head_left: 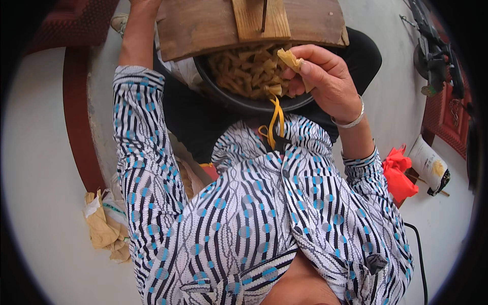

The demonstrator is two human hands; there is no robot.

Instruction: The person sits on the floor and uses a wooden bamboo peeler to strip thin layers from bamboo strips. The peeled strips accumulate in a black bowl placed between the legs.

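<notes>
My right hand (324,78) pinches a small folded, yellow-brown piece (288,60), paper-like in look, between thumb and fingers. It is raised over the right side of a dark round basin (228,100). Many similar folded pieces (244,72) fill the basin. A wooden board (198,24) covers the basin's far side, with a paler wood strip (263,19) on top and a thin dark rod (264,15) above that. Only the base of my left hand (146,3) shows at the top edge, left of the board; its fingers are out of view.
Yellow cord loops (275,122) hang at the basin's near rim. To the left on the floor lies crumpled brown paper (105,228) with plastic. A red bag (398,173) and a white printed packet (429,164) lie at right, below black equipment (434,53). A black cable (421,259) runs nearby.
</notes>
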